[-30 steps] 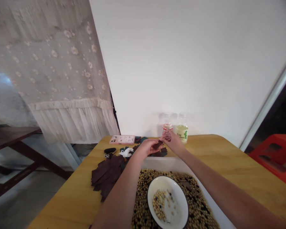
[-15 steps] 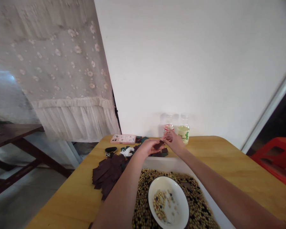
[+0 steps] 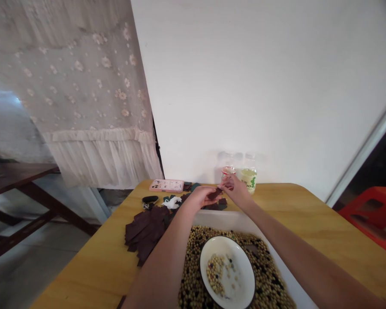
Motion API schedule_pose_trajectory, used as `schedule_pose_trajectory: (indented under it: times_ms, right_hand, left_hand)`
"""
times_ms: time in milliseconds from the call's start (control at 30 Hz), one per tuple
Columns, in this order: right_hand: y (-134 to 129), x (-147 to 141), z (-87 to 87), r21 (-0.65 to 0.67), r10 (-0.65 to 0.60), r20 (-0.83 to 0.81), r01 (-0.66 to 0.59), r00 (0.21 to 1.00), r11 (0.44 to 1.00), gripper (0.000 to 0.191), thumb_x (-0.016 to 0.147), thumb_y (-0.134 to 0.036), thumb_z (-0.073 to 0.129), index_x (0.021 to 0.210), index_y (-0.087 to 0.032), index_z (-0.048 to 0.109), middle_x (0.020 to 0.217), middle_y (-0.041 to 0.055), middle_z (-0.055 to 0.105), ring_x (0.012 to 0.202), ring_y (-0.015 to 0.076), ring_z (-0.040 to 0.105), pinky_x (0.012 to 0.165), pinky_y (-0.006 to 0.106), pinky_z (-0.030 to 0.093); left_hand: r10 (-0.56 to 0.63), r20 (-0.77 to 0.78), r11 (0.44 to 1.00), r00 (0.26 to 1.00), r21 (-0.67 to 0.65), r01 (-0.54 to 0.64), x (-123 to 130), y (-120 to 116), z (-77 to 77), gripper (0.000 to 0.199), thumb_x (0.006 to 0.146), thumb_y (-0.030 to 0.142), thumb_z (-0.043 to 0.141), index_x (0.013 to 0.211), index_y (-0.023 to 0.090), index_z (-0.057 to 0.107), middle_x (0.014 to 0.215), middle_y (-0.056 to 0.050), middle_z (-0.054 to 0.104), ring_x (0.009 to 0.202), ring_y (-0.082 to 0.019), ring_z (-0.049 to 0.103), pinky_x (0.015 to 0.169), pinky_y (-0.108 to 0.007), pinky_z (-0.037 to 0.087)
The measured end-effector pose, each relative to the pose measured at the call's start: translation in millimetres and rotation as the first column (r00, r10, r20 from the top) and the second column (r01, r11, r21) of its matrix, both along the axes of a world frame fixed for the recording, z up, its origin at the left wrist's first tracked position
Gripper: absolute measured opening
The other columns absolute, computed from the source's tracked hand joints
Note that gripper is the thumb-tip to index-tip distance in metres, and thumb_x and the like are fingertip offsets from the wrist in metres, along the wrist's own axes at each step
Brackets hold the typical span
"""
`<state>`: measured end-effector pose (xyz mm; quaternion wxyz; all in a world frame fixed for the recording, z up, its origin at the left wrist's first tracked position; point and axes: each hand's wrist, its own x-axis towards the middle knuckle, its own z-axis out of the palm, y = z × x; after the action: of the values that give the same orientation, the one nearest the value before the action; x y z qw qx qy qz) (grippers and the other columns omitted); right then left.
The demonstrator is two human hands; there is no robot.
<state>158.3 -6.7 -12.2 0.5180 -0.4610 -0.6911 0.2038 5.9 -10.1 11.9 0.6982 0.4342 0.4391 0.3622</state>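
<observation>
Above the far edge of a white tray (image 3: 234, 218), my left hand (image 3: 200, 197) holds a small dark maroon piece (image 3: 215, 195) that looks like cloth. The fingers and thumb of my right hand (image 3: 236, 189) are pinched together at that piece's upper right edge. Small round yellowish and black pieces (image 3: 193, 253), beads or beans, cover the tray's floor. Among them rests a white dark-rimmed bowl (image 3: 225, 245) with a few similar pieces inside. Left of my left forearm lies a heap of maroon cloth pieces (image 3: 146, 229). More dark green and maroon pieces (image 3: 217, 206) lie below my hands.
A pink-cased phone (image 3: 167, 185), a black fob with keys (image 3: 149, 200) and a crumpled white item (image 3: 171, 202) lie at the table's far left. Two clear jars (image 3: 248, 180) stand by the wall. A red plastic stool (image 3: 373, 214) is on the right.
The view has shifted very slightly. Both hands stay together on the maroon piece, with only a small motion of the fingers.
</observation>
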Motion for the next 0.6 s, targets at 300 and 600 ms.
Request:
schedule_pose_trajectory:
  times_ms: [300,600]
  right_hand:
    - [-1.0,-0.3,1.0,-0.012,0.020,-0.027,-0.020,0.999,1.000,0.027,0.068,-0.033,0.059,0.086,-0.021,0.042,0.072,0.0011,0.063,0.068,0.0154,0.062,0.063,0.029,0.051]
    - [-1.9,-0.9,3.2,-0.037,0.040,-0.050,-0.042,0.998,0.998,0.030,0.067,-0.035,0.060,0.086,-0.021,0.041,0.071,0.0008,0.063,0.066,0.0161,0.063,0.060,0.029,0.051]
  left_hand:
    - [0.011,-0.023,1.000,1.000,-0.006,-0.011,0.2,-1.9,2.8,0.015,0.074,0.011,0.050,0.078,0.012,0.064,0.075,-0.006,0.069,0.062,-0.013,0.064,0.059,-0.021,0.050]
    - [-0.014,-0.023,1.000,1.000,-0.004,0.014,-2.3,2.2,-2.0,0.014,0.073,0.013,0.052,0.080,0.012,0.064,0.079,-0.006,0.068,0.063,-0.014,0.064,0.060,-0.023,0.050]
